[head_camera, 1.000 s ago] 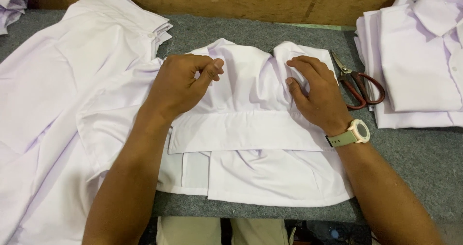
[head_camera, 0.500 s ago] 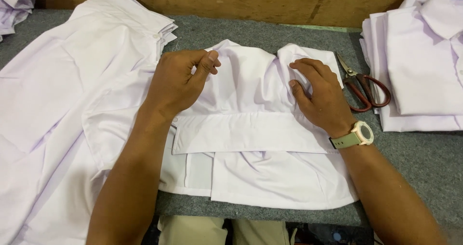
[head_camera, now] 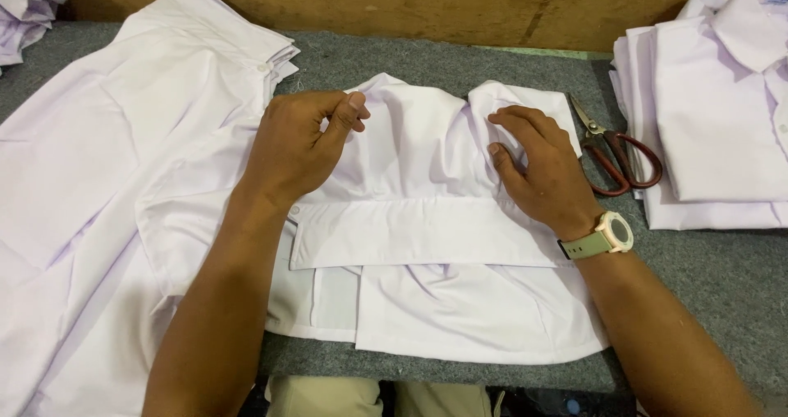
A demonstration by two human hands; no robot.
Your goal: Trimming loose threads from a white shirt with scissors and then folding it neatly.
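While both hands are working on it, the shirt (head_camera: 427, 245) is lying part-folded in the middle of the desk (head_camera: 722, 277), its lower hem reaching the near edge. The left hand (head_camera: 300, 146) is resting on the shirt's left upper part, its grip closed, thumb and fingers pinching a fold of the white cloth. The right hand (head_camera: 538, 167) is lying on the shirt's right upper part, its grip loosely open, fingers curled and pressing into the bunched cloth without clasping it. A watch (head_camera: 603, 236) with a pale strap is sitting on the right wrist. Scissors (head_camera: 616, 154) with red handles are lying just beside the right hand, toward the desk's right edge, apart from the shirt. A stack of folded shirts (head_camera: 714, 130) is sitting at the far right corner, and a pile of open shirts (head_camera: 107, 162) is spreading along the left edge, touching the shirt under the left forearm
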